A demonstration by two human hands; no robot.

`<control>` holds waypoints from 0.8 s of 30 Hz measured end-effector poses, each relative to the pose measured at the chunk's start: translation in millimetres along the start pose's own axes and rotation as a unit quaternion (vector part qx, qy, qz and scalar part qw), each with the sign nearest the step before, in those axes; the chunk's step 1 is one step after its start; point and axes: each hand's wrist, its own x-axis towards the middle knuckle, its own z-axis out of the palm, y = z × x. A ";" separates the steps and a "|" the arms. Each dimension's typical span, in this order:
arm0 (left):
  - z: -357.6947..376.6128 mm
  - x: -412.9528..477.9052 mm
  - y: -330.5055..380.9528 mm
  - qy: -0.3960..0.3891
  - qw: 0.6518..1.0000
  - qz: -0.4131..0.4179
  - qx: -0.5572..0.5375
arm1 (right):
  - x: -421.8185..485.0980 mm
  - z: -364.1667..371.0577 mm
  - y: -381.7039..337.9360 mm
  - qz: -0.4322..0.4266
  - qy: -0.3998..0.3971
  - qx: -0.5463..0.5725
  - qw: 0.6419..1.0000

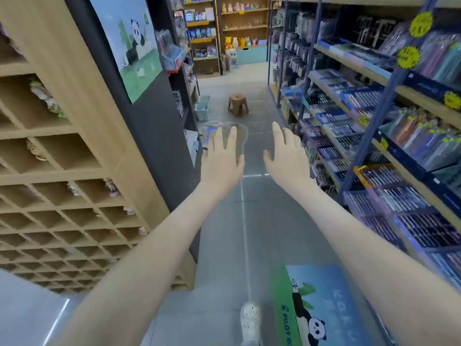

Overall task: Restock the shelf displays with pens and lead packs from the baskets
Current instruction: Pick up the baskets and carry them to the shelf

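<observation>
Your left hand (222, 159) and right hand (287, 158) stretch out side by side, apart, fingers straight, holding nothing. The pale teal plastic baskets (202, 110) stand on the grey floor ahead, beside the dark shelf unit (154, 136), near a brown plastic stool (238, 104). Boxed pens (399, 198) fill the blue-framed shelves (395, 83) on your right.

A stationery shop aisle. Right of the brown stool (238, 104), tiered racks (411, 93) carry trays of packaged pens (346, 129) under yellow price tags (421, 23). Left of it stand teal baskets (202, 111) and a wooden pigeonhole unit (74, 151). Beyond it are shelves of small toys (239, 42).
</observation>
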 end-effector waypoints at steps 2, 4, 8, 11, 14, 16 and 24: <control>27.5 29.2 -13.3 -0.007 1.000 -0.013 -0.004 | 25.3 31.0 9.8 0.012 -0.018 0.007 1.000; 60.6 63.0 -32.8 -0.032 0.999 -0.021 0.002 | 52.3 67.8 21.7 0.020 -0.044 0.004 0.999; 112.5 141.6 -68.4 -0.053 0.998 -0.033 -0.013 | 125.9 140.1 39.0 0.044 -0.071 0.013 0.996; 144.3 205.2 -93.6 -0.075 0.997 -0.032 -0.007 | 186.7 190.2 50.0 0.047 -0.093 0.022 0.994; 174.9 267.2 -110.1 -0.085 0.996 -0.032 -0.005 | 241.4 228.2 63.6 0.063 -0.101 0.033 0.992; 197.5 304.3 -115.9 -0.101 0.994 -0.043 -0.005 | 273.5 247.9 76.7 0.067 -0.107 0.037 0.991; 290.4 481.4 -130.3 -0.092 0.995 -0.035 -0.015 | 441.5 340.2 146.7 0.034 -0.107 0.037 0.993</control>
